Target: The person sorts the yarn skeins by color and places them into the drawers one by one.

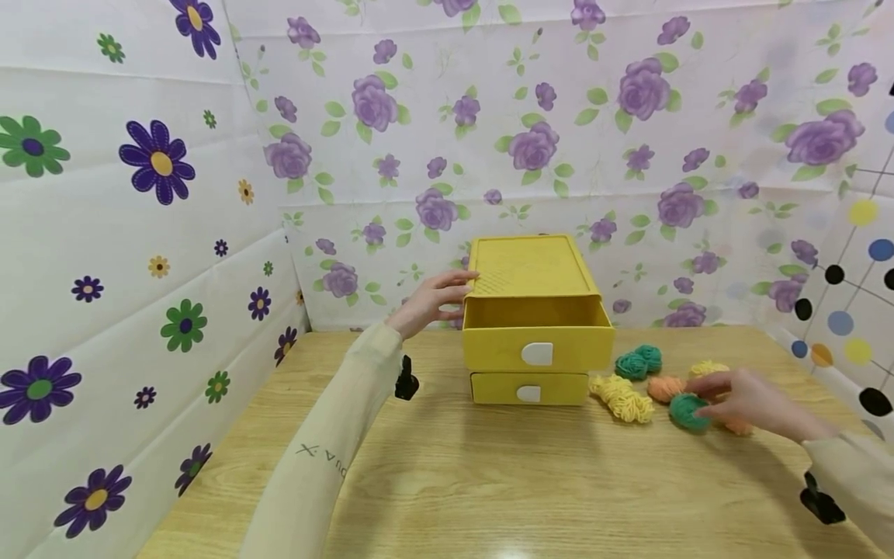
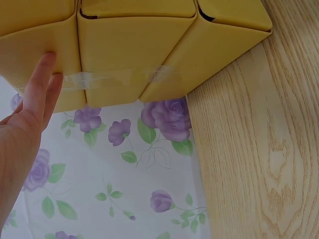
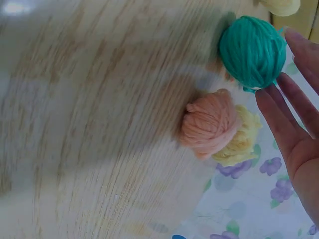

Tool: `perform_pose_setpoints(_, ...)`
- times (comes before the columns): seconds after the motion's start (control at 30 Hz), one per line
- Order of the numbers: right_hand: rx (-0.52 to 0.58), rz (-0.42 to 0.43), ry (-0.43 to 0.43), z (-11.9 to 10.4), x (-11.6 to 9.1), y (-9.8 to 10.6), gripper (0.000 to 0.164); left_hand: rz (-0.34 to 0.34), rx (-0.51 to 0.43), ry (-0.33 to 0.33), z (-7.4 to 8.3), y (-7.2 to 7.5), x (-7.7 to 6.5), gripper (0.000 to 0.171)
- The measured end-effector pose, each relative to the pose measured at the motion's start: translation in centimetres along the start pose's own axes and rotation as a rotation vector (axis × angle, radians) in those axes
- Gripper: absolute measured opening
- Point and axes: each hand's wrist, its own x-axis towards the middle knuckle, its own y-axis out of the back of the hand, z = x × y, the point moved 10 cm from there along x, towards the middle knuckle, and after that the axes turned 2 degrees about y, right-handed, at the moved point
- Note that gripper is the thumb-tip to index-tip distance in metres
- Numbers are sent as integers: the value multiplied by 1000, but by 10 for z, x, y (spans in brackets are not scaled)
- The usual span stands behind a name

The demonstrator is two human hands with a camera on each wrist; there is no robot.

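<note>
We found the front green yarn ball (image 1: 687, 412) on the worktop (image 1: 447, 481) right of the yellow drawer unit (image 1: 531, 268), just left of the right hand (image 1: 757, 400), the nearer one, and too round to show a long axis. We saw that hand's fingers (image 3: 274, 117) spread around its near side without a firm pinch, while the left hand (image 1: 440, 299) rested straight fingers against the unit's left side.

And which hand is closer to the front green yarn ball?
Right. The right hand is right at the front green yarn ball, fingertips by its edge; the left hand is farther, at the yellow drawer unit's left side.
</note>
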Motion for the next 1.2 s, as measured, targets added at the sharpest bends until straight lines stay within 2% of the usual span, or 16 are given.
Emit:
perform_pose_setpoints(0.17,-97,16,46,-1,1,-5,41,-2,-4,1,0,-1,0,38)
perform_pose_setpoints(0.33,-145,40,125,-9,3,-8,40,1,-1,2,0,0,-1,38)
perform_pose_setpoints(0.57,-112,-9,60,-3,3,-14,43,3,-3,1,0,0,0,37)
perform_pose_setpoints(0.87,-100,-24,69,-3,6,-18,36,3,-6,0,-2,1,0,37)
perform_pose_setpoints(1.03,-70,7,83,-8,6,-13,34,-2,0,-2,-2,1,0,37)
perform_pose_setpoints(1.2,-19,58,117,-21,6,0,35,-3,6,-7,-1,1,0,38)
